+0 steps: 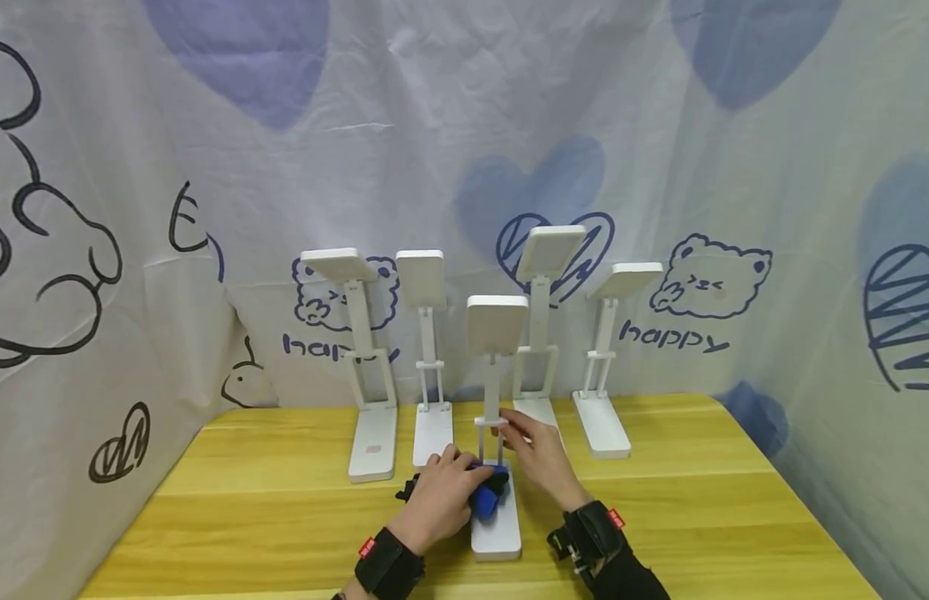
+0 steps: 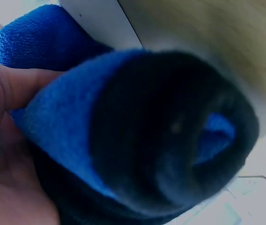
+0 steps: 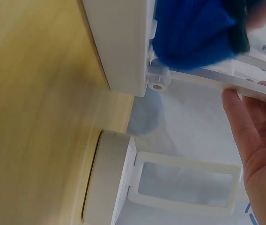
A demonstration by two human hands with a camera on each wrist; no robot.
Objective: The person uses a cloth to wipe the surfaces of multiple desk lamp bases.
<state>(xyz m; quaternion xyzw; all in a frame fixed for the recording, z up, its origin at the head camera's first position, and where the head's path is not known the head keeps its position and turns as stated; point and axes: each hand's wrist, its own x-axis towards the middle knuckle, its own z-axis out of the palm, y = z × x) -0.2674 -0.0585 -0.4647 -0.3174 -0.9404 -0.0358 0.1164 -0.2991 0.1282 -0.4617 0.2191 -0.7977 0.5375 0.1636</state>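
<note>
Head view: left grip clasps blue-black cloth, partly covered; right grip apparently pinches white stand, fingertips unclear.

From where I stand, the left hand covers much of the blue-and-black cloth, so its full shape escapes me. The cloth itself hides part of the base of the front stand. Toward that stand's one o'clock, the right hand screens part of the far stand. At its ten o'clock, the pinkish mark on another base is too small to read. The right sleeve gets cut off at five o'clock.
</note>
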